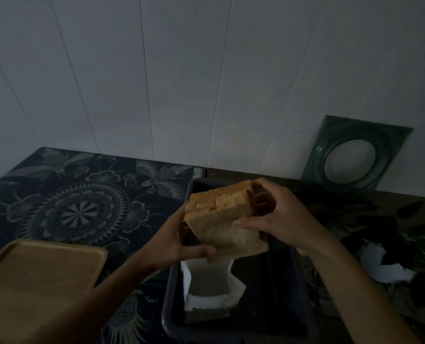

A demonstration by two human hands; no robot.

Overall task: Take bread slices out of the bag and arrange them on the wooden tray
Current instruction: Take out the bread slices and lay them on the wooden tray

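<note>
A stack of brown bread slices (221, 214) is held in the air between both hands, above a dark plastic tub (281, 289). My left hand (181, 244) grips the stack from below and on its left side. My right hand (278, 217) holds its right side, fingers wrapped over the top edge. One slice hangs down loosely at the bottom of the stack. The white bread bag (211, 286) stands open inside the tub, directly under the slices. The wooden tray (37, 281) lies at the lower left with nothing on it.
A dark cloth with a pale floral pattern (82, 207) covers the table. A green square glass plate (355, 157) leans against the white panelled wall at the back right. Torn white paper (385, 266) lies on the right side of the table.
</note>
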